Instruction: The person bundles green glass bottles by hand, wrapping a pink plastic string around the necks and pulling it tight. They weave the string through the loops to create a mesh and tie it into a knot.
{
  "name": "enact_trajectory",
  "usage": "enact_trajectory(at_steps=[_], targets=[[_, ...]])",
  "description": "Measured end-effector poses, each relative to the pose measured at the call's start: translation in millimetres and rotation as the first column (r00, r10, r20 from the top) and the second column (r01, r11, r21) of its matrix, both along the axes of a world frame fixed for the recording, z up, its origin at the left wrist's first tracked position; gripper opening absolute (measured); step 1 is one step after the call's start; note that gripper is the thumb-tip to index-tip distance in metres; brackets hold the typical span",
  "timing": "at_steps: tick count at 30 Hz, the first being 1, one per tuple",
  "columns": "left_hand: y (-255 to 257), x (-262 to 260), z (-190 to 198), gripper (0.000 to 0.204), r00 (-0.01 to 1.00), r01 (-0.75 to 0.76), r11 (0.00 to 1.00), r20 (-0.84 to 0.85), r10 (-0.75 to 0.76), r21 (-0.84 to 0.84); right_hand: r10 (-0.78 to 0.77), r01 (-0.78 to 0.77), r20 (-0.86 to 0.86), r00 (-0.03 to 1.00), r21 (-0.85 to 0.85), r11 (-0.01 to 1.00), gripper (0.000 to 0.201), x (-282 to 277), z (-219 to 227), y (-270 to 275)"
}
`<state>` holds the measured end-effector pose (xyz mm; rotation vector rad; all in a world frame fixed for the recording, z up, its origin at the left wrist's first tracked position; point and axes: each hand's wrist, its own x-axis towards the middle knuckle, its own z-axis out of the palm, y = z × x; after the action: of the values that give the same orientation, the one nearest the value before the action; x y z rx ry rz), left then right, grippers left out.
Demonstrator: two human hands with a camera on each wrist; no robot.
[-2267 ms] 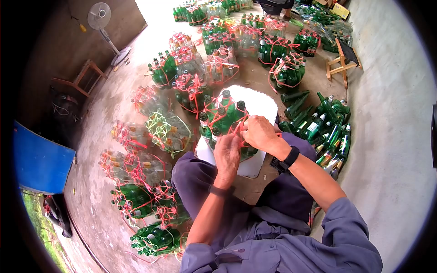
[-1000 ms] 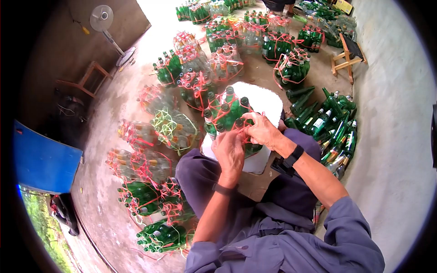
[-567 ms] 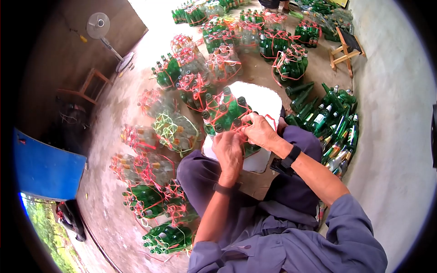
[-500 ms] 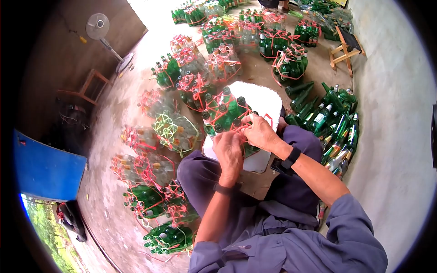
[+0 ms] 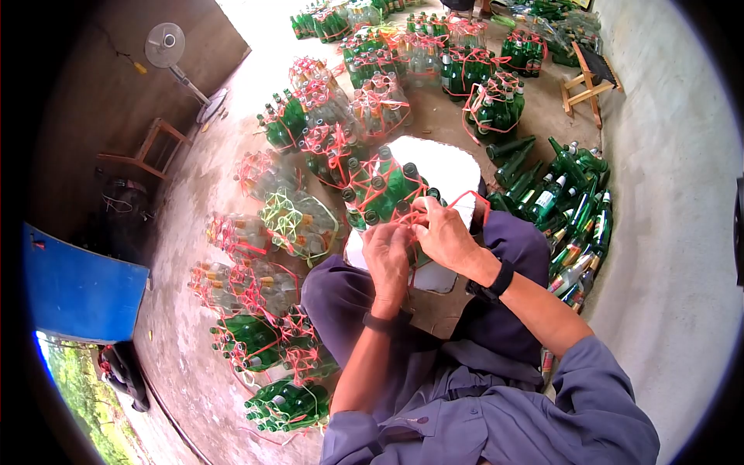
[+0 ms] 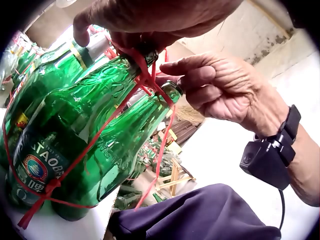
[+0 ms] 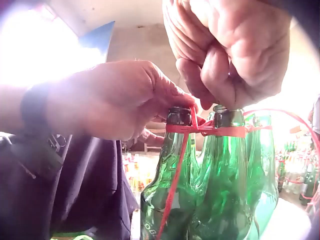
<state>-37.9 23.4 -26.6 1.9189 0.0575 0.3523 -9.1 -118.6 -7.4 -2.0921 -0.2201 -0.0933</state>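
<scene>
Green bottles (image 5: 380,198) stand in a bundle on a white-topped seat (image 5: 453,167), red strip (image 7: 215,131) wound round their necks. At the bundle's near side, the left hand (image 5: 387,260) pinches the strip beside a bottle neck; in the right wrist view this hand (image 7: 117,97) has its fingertips against the strip. The right hand (image 5: 449,236) touches it from the other side, its fingers curled at the strip in the left wrist view (image 6: 220,87). A loop of strip arches out to the right of the right hand. Fingertips partly hide the crossing of the strips.
Tied bundles of green and clear bottles (image 5: 298,225) cover the floor left and ahead. Loose green bottles (image 5: 570,209) lie at the right by the wall. A folding stool (image 5: 589,85), a fan (image 5: 167,46) and a blue panel (image 5: 81,283) stand farther out.
The right hand has shifted slightly down and turned at the strip. The loop of red strip beside it now reaches farther right. The left hand has stayed nearly in place.
</scene>
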Motion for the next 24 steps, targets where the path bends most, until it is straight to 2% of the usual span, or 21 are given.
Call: enact_trajectory(at_steps=[3,4,5,7,8,12,14,17,19,24], targets=[[-1,0,0,0.016,1.0,-0.016,1.0,-0.008,0.016,-0.019,-0.026,0.026,0.0,1.0,0.022,0.999,0.037,-4,6,-6],[-2,0,-1,0.016,1.0,-0.027,0.999,-0.014,0.026,-0.04,-0.062,0.062,0.08,0.995,0.0,0.998,0.038,-4,-5,-9],[-2,1,-3,0.016,0.999,-0.03,0.999,-0.013,0.03,-0.04,-0.058,0.059,0.081,0.995,-0.001,0.998,0.038,-5,-11,-14],[-2,3,-7,0.015,0.999,-0.042,0.998,-0.012,0.042,-0.053,-0.035,0.093,0.336,0.941,-0.157,0.983,0.034,-7,-14,-20],[-2,3,-9,0.015,0.999,-0.044,0.998,-0.011,0.043,-0.053,-0.061,0.139,0.401,0.914,-0.17,0.976,0.027,-11,-15,-21],[-1,3,-10,0.015,1.0,-0.015,0.999,-0.022,0.014,-0.035,-0.015,0.099,0.387,0.922,-0.197,0.975,0.017,-17,-9,-17],[2,4,-12,0.015,1.0,-0.002,1.0,-0.022,0.001,-0.027,0.082,0.057,0.372,0.925,-0.347,0.936,0.01,-16,-7,-13],[2,3,-14,0.017,1.0,-0.006,0.999,-0.019,0.005,-0.032,0.138,0.045,0.394,0.909,-0.421,0.906,0.017,-14,-11,-8],[2,4,-14,0.018,1.0,-0.004,0.994,-0.032,0.0,-0.112,0.144,0.065,0.426,0.893,-0.44,0.896,0.015,-14,-6,-4],[4,6,-17,0.019,1.0,-0.003,0.998,-0.027,0.002,-0.058,0.222,0.034,0.409,0.885,-0.533,0.845,0.011,-10,-8,0]])
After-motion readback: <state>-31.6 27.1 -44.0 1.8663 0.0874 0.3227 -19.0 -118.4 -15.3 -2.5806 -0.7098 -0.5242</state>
